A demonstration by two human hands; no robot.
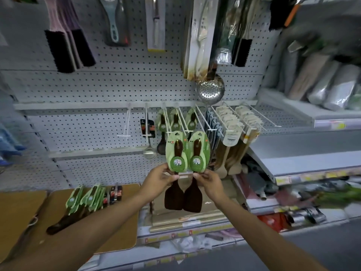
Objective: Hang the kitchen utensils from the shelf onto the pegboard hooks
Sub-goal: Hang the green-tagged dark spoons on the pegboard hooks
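- I have two carded wooden spatulas up at centre frame, side by side: my left hand [160, 178] pinches the lower edge of the left spatula's card [175, 151], and my right hand [208, 179] pinches the right spatula's card [199, 151]. Both hands are clamped, close together, thumbs nearly meeting.
- Both card tops sit just below the tips of the pegboard hooks [183, 122], not yet threaded on as far as I can see.
- Done so far, I judge: a few of the same green-carded spatulas [175, 122] already hang further back on those hooks, just above centre.
- Left to do: a pile of carded utensils [88, 198] lies on the brown shelf board [121, 227] at lower left.
- The two bare hooks [127, 122] left of centre look free to take stock.
- My estimate: under halfway, with these two next.
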